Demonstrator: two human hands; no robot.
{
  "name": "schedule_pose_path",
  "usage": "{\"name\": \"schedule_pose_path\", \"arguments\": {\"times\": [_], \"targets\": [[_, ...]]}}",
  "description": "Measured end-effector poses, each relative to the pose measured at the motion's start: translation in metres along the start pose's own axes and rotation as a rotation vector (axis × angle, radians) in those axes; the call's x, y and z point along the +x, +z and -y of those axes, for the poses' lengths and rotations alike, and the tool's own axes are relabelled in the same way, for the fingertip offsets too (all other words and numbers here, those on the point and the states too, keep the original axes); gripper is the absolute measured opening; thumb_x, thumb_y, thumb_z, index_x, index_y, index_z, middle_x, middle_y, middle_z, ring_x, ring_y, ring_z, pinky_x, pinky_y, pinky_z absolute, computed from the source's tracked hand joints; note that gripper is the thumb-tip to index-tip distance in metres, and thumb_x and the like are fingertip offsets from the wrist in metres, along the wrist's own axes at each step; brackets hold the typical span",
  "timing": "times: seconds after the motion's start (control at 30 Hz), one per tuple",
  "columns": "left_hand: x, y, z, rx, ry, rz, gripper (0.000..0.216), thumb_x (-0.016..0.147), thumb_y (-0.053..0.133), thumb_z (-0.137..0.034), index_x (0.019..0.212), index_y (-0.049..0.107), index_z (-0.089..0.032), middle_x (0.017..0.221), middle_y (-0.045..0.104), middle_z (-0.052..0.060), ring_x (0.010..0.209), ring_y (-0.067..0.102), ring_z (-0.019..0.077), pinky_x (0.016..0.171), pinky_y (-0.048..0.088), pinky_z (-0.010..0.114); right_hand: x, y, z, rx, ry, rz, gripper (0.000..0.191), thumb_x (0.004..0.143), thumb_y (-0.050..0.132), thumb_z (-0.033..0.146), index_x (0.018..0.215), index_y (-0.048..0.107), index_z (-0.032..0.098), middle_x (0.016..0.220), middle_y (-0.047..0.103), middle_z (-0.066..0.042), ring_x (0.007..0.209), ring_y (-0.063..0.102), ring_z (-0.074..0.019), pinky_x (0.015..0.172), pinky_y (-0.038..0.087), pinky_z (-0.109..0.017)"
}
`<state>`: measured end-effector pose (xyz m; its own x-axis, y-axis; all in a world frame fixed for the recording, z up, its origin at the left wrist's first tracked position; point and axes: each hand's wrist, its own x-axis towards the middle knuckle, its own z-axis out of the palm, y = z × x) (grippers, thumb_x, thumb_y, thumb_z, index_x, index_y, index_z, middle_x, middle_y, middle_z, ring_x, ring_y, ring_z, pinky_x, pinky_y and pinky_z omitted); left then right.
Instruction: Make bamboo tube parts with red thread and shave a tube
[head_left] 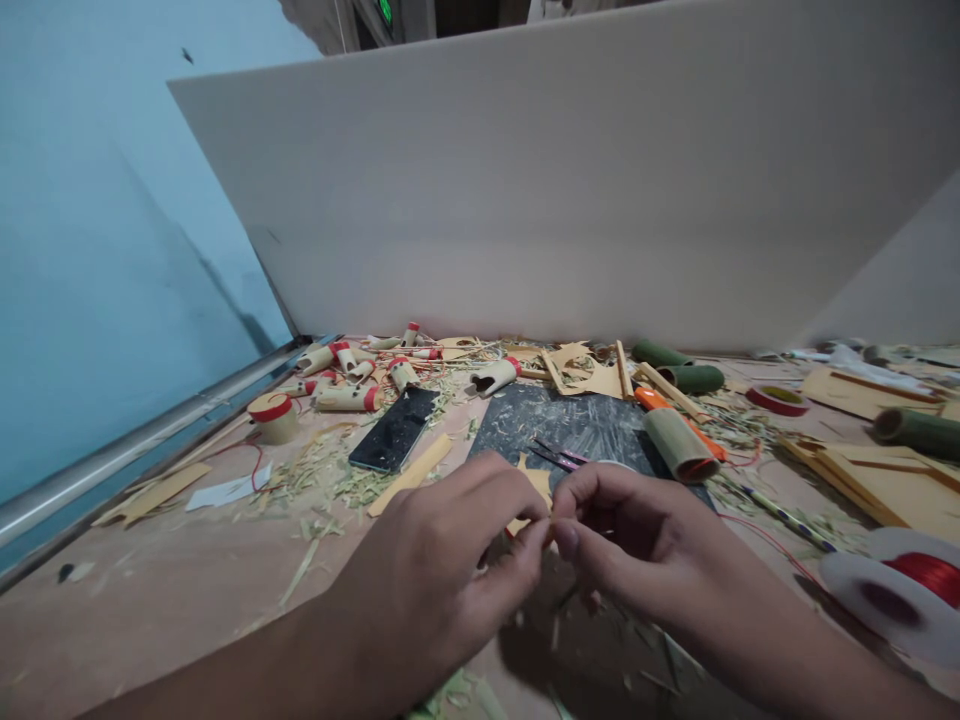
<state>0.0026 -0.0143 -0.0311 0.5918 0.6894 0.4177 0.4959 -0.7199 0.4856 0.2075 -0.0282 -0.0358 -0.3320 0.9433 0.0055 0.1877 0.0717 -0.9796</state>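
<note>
Close together at the near middle of the table, my left hand (465,560) and my right hand (645,550) both pinch with thumb and forefinger. Their fingertips meet on something tiny that I cannot make out. Just beyond them is a cut yellowish sheet scrap (534,478), partly hidden by the fingers. Small scissors (556,455) lie behind it on a dark, scuffed cutting mat (517,415). A cut bamboo tube (671,438) rests at the mat's right side, against an orange utility knife (651,398).
Bamboo pieces with red ends (349,399) crowd the back left, near a phone (394,430). At right stand a spool of red wire (862,590), a tape roll (778,400) and wooden frames (885,480). Shavings litter the table. A white board (562,190) rises behind.
</note>
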Motion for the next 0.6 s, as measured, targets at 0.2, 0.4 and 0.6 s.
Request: {"name": "schedule_pose_path", "arguments": {"times": [0.2, 0.4, 0.6], "targets": [[-0.0006, 0.0012, 0.0008, 0.055, 0.029, 0.000, 0.014, 0.101, 0.058, -0.015, 0.093, 0.067, -0.020, 0.088, 0.064, -0.001, 0.078, 0.060, 0.0141, 0.066, 0.043, 0.027, -0.0002, -0.0007, -0.0014, -0.032, -0.010, -0.003, 0.019, 0.090, 0.071, 0.036, 0.082, 0.062, 0.022, 0.074, 0.059, 0.003, 0.069, 0.052, -0.0130, 0.061, 0.042, -0.022], [-0.0001, 0.0012, -0.0004, 0.066, 0.054, 0.024, 0.015, 0.100, 0.057, -0.012, 0.092, 0.068, -0.019, 0.086, 0.063, -0.001, 0.075, 0.059, 0.0140, 0.064, 0.042, 0.027, 0.0006, -0.0012, -0.0044, -0.061, 0.007, -0.002, 0.022, 0.090, 0.068, 0.042, 0.082, 0.062, 0.022, 0.074, 0.058, 0.001, 0.068, 0.052, -0.0148, 0.059, 0.043, -0.024], [-0.0001, 0.0022, -0.0001, 0.040, 0.042, 0.015, 0.014, 0.100, 0.058, -0.013, 0.092, 0.068, -0.019, 0.086, 0.063, -0.001, 0.075, 0.058, 0.0135, 0.064, 0.042, 0.026, -0.0001, -0.0021, -0.0041, -0.057, 0.006, 0.002, 0.023, 0.088, 0.069, 0.039, 0.078, 0.058, 0.022, 0.072, 0.054, 0.003, 0.066, 0.049, -0.0139, 0.059, 0.041, -0.024]]}}
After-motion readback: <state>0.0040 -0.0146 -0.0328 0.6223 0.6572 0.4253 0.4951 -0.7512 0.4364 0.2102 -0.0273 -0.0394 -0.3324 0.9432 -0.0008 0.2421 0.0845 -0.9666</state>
